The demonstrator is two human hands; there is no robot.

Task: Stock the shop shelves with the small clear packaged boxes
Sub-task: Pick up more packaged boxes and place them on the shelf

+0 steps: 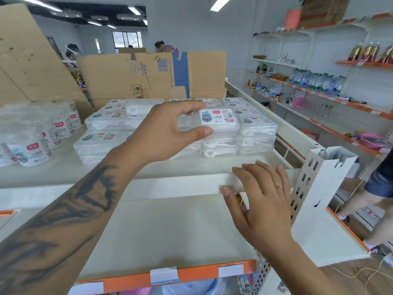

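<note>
Your left hand pinches a clear box between thumb and fingers, atop the stacked boxes on the top shelf. Your right hand rests with loosely spread fingers on that shelf's front edge, holding nothing.

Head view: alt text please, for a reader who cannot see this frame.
A person's left hand pinches a small clear labelled box atop stacked rows of matching boxes on a white top shelf. The right hand rests open on that shelf's front edge, and round tubs stand at left.
</note>
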